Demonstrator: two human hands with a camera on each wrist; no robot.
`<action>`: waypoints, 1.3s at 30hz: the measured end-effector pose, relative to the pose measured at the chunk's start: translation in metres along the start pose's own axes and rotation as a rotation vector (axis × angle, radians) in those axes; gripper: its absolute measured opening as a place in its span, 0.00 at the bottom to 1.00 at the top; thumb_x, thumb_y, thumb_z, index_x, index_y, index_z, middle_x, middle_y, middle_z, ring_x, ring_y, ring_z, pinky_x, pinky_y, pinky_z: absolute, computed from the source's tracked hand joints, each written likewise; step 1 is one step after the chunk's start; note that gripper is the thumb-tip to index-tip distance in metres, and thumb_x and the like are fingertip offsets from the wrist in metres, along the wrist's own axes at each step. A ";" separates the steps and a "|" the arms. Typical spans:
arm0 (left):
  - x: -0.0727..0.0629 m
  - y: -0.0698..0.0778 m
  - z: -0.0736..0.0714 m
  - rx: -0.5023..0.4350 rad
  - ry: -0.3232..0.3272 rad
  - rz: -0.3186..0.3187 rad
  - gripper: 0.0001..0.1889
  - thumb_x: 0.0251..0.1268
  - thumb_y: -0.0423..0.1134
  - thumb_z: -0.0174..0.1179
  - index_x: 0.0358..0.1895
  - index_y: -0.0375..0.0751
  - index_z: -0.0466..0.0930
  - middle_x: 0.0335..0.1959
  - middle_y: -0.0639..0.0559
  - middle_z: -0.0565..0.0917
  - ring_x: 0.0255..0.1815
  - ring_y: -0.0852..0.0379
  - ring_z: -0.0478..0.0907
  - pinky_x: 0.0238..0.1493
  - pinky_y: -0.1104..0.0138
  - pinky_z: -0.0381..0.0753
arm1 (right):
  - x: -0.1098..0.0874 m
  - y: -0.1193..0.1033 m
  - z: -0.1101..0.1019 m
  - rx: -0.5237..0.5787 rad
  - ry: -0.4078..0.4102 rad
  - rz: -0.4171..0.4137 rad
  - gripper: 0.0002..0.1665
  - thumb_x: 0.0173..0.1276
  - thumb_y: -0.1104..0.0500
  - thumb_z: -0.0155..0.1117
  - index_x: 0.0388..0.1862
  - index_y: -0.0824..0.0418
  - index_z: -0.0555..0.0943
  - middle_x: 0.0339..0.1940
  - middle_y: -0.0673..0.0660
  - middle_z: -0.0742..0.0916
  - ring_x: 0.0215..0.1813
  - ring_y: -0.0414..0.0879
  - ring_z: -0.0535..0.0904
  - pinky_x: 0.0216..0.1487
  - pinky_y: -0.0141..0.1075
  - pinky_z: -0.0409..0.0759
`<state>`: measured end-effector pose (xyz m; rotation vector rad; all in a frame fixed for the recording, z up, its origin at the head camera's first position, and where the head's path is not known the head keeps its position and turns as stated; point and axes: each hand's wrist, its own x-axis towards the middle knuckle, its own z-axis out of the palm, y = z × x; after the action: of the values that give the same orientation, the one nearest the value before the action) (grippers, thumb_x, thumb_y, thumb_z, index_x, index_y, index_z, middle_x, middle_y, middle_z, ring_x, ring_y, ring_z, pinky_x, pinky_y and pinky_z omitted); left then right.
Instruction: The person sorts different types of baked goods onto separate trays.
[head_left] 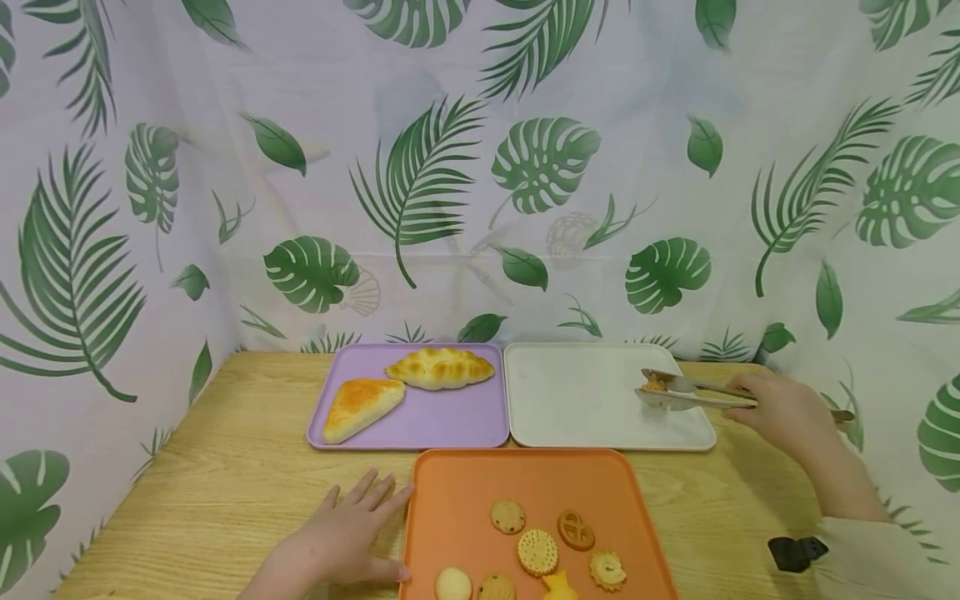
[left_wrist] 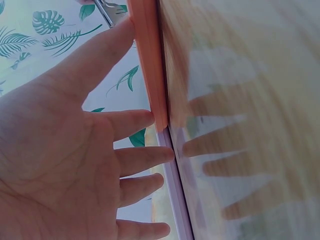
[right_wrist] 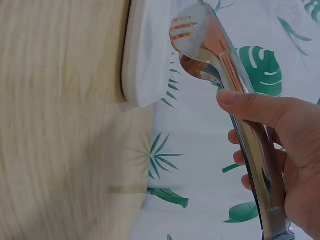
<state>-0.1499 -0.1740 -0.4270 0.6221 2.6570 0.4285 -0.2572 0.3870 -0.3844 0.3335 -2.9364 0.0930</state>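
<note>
Metal serving tongs [head_left: 701,392] are gripped in my right hand [head_left: 787,417], above the right end of the white tray [head_left: 577,400]. Between the tong tips is a small brownish piece [head_left: 654,385], mostly covered by the metal, so its kind is unclear. The right wrist view shows my thumb and fingers wrapped about the tongs [right_wrist: 250,125], with the slotted head close to the tray's corner. With fingers spread, my left hand [head_left: 345,533] touches the left edge of the orange tray [head_left: 450,471]. Several cookies lie on that tray, among them a round dotted one [head_left: 537,552] and a pretzel-shaped one [head_left: 576,530].
A purple tray [head_left: 450,425] stands at the back left, side by side with the white one. It bears a triangular bread [head_left: 362,408] and a braided loaf [head_left: 441,368]. A leaf-patterned cloth [head_left: 450,167] rises behind the wooden table [head_left: 247,433] and at its sides.
</note>
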 end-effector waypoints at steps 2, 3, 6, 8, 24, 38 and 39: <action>0.000 0.000 0.000 -0.006 -0.002 0.001 0.51 0.51 0.66 0.64 0.77 0.49 0.55 0.77 0.36 0.58 0.79 0.33 0.46 0.67 0.27 0.48 | 0.007 0.001 0.003 -0.012 -0.005 0.013 0.25 0.57 0.50 0.73 0.47 0.65 0.82 0.47 0.69 0.85 0.41 0.67 0.82 0.37 0.56 0.79; 0.000 0.000 0.000 -0.007 -0.001 0.002 0.51 0.51 0.66 0.64 0.77 0.48 0.55 0.77 0.36 0.58 0.79 0.33 0.46 0.67 0.27 0.47 | 0.011 0.002 0.005 -0.013 -0.007 0.022 0.26 0.57 0.50 0.72 0.49 0.66 0.82 0.48 0.70 0.85 0.43 0.68 0.81 0.39 0.57 0.79; 0.000 0.000 0.000 -0.010 0.002 0.005 0.51 0.51 0.66 0.64 0.77 0.48 0.55 0.77 0.36 0.58 0.79 0.33 0.46 0.66 0.26 0.47 | 0.022 0.003 0.009 -0.009 -0.022 0.047 0.28 0.59 0.51 0.71 0.52 0.69 0.80 0.49 0.72 0.85 0.46 0.70 0.80 0.42 0.60 0.78; 0.000 0.000 0.000 -0.009 0.004 0.006 0.51 0.51 0.67 0.64 0.77 0.48 0.55 0.77 0.36 0.58 0.79 0.33 0.46 0.66 0.26 0.47 | 0.030 0.003 0.012 0.006 -0.035 0.066 0.28 0.60 0.51 0.70 0.53 0.69 0.80 0.49 0.72 0.84 0.47 0.71 0.80 0.41 0.61 0.78; 0.000 -0.002 0.001 -0.005 -0.003 0.008 0.51 0.51 0.66 0.64 0.77 0.49 0.55 0.77 0.37 0.58 0.79 0.34 0.47 0.66 0.26 0.49 | 0.066 -0.004 0.021 0.032 -0.146 0.209 0.35 0.62 0.48 0.69 0.62 0.67 0.75 0.56 0.75 0.81 0.51 0.74 0.78 0.39 0.62 0.78; 0.000 0.000 0.001 -0.023 -0.010 0.002 0.51 0.52 0.68 0.63 0.77 0.50 0.55 0.77 0.37 0.58 0.79 0.34 0.46 0.67 0.27 0.48 | 0.056 -0.012 0.015 0.057 -0.106 0.216 0.39 0.60 0.46 0.70 0.63 0.69 0.74 0.57 0.76 0.79 0.52 0.74 0.77 0.42 0.64 0.77; 0.000 0.000 0.001 -0.024 -0.010 0.002 0.51 0.52 0.68 0.63 0.77 0.50 0.55 0.77 0.37 0.58 0.79 0.34 0.46 0.66 0.26 0.48 | 0.054 -0.012 0.014 0.055 -0.088 0.209 0.38 0.60 0.46 0.70 0.62 0.70 0.74 0.57 0.76 0.80 0.52 0.74 0.77 0.42 0.64 0.78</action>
<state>-0.1494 -0.1741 -0.4278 0.6185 2.6382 0.4567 -0.3090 0.3622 -0.3871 0.0378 -3.0511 0.1925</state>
